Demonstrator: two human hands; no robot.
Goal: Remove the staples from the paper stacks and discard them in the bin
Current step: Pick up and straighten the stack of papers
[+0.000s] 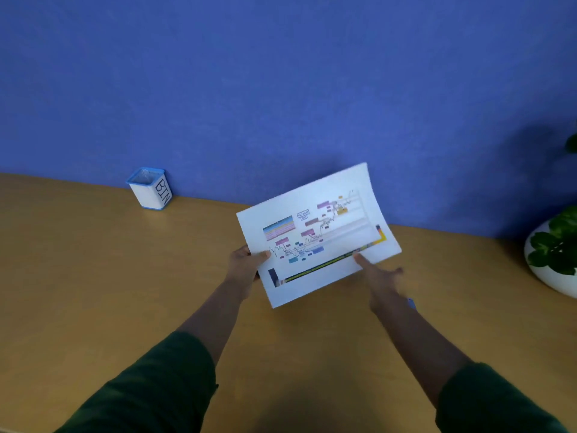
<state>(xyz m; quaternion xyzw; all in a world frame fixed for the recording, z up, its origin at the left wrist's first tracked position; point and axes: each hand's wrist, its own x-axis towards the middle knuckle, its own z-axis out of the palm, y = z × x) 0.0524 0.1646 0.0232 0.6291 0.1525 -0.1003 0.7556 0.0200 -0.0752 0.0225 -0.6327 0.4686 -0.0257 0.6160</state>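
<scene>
The left hand pinches the left edge of the paper stack, held lifted over the middle of the desk; the right hand grips its near edge, thumb on top. No staple shows, so removal looks unstarted, and the bin waits at the desk's far edge, well apart.

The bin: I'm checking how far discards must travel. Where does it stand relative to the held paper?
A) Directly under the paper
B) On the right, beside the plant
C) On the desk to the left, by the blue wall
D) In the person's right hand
C: the bin stands on the desk by the blue wall, left of the paper held in the left hand.
</scene>
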